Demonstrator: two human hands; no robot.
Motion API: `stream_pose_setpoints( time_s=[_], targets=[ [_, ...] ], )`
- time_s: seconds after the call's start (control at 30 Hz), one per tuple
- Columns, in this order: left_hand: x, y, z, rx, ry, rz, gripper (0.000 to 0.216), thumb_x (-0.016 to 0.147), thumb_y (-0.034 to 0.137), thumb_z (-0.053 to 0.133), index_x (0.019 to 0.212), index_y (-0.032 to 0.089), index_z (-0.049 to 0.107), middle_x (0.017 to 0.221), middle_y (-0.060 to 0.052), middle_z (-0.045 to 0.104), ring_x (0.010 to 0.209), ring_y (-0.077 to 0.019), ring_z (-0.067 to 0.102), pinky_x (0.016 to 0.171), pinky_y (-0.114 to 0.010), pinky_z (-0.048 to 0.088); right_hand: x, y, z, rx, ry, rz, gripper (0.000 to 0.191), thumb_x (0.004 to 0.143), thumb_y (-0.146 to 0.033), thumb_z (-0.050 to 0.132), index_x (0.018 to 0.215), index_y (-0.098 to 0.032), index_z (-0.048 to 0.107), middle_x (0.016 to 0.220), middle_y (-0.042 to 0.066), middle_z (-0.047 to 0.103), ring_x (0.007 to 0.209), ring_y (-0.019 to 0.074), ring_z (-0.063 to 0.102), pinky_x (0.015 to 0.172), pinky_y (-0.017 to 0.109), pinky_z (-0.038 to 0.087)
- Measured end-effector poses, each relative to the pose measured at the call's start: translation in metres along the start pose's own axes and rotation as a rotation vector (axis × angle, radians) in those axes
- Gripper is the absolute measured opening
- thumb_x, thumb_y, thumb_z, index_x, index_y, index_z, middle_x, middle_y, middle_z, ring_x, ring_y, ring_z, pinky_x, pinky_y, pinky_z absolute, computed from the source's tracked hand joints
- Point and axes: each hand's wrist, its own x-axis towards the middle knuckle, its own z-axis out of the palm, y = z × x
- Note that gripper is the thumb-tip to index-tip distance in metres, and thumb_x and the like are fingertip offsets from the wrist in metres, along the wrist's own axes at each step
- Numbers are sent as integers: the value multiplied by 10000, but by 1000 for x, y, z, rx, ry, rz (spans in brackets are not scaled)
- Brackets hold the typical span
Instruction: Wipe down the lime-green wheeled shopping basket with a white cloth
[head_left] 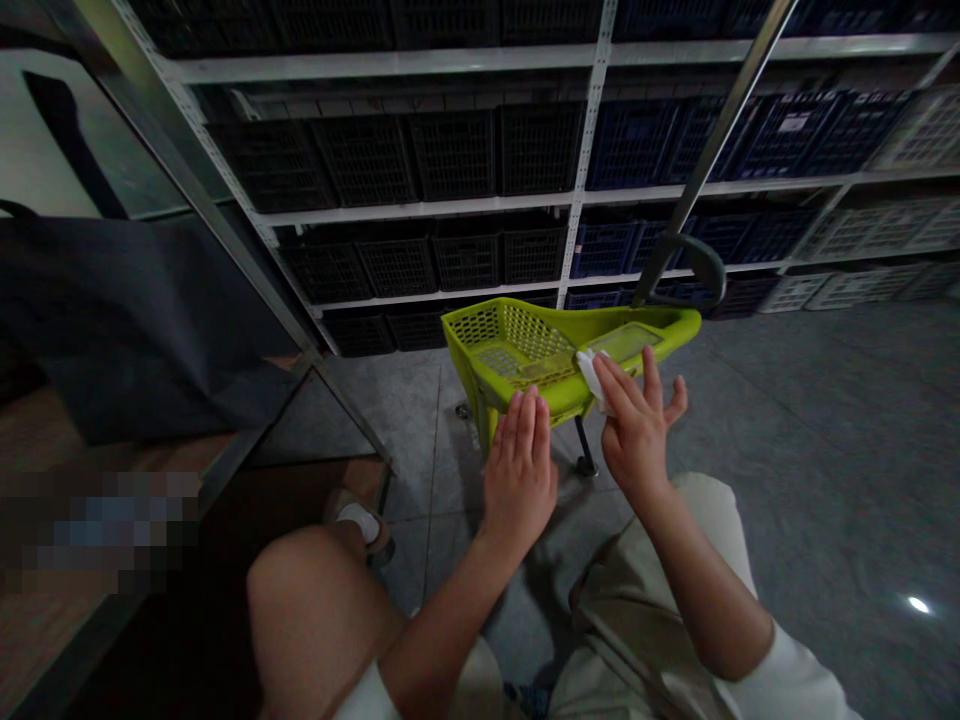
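A lime-green plastic basket cart (525, 345) on small wheels stands on the grey tiled floor in front of me. My left hand (519, 470) is stretched flat with fingers together, its fingertips at the basket's near rim. My right hand (637, 425) holds a small white cloth or tissue (590, 372) against the basket's near edge, with the other fingers spread. A dark handle (701, 262) on a metal pole rises from the basket's far side.
Metal shelving (577, 200) filled with black, blue and white crates lines the back. A slanted metal frame (247, 260) and dark fabric (135, 310) stand on my left. My knees and a shoe (360, 520) show below. The grey floor (825, 450) extends to the right.
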Motion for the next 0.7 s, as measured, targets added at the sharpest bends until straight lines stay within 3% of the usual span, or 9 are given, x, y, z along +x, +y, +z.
stream_pose_setpoints(
  time_s=[0.13, 0.23, 0.37, 0.47, 0.6, 0.7],
  targets=[
    [0, 1, 3, -29, 30, -36, 738, 898, 102, 451, 1571, 70, 149, 1607, -195, 343, 1530, -284, 223, 1196, -504, 364, -9, -21, -2, 102, -107, -133, 784, 786, -57, 390, 1541, -265, 353, 1511, 44, 526, 1523, 250, 262, 1216, 541, 97],
    [-1, -1, 2, -27, 37, -31, 746, 895, 89, 443, 1575, 74, 135, 1602, -195, 353, 1528, -286, 226, 1194, -505, 366, -10, -17, -5, 89, -140, -220, 796, 774, -56, 406, 1534, -291, 365, 1504, 26, 534, 1525, 256, 253, 1216, 544, 85],
    [0, -1, -2, -10, 11, 0, 745, 898, 84, 460, 1570, 45, 142, 1599, -214, 347, 1536, -300, 183, 1201, -493, 355, -1, 8, -1, 2, -24, -68, 790, 765, -36, 406, 1504, -314, 417, 1474, 9, 567, 1540, 281, 199, 1198, 587, 67],
    [1, 0, -1, -7, 16, -3, 728, 903, 94, 464, 1562, 37, 159, 1596, -217, 352, 1536, -300, 184, 1198, -491, 360, -3, 0, 1, 20, 12, 2, 766, 792, -37, 382, 1513, -295, 406, 1485, 30, 555, 1538, 275, 208, 1198, 581, 70],
    [0, 0, 2, -12, 44, -27, 711, 904, 100, 451, 1556, 41, 173, 1578, -217, 384, 1532, -287, 212, 1190, -493, 374, -16, -25, -4, 127, -98, -176, 760, 833, -58, 373, 1557, -282, 312, 1507, 43, 530, 1523, 231, 263, 1217, 513, 112],
    [-1, -2, 1, -6, 30, -26, 724, 901, 100, 457, 1564, 59, 170, 1594, -207, 362, 1532, -293, 210, 1196, -496, 362, -15, -13, -5, 89, -118, -233, 768, 834, -63, 389, 1558, -305, 304, 1511, 27, 526, 1530, 239, 242, 1216, 531, 93]
  ],
)
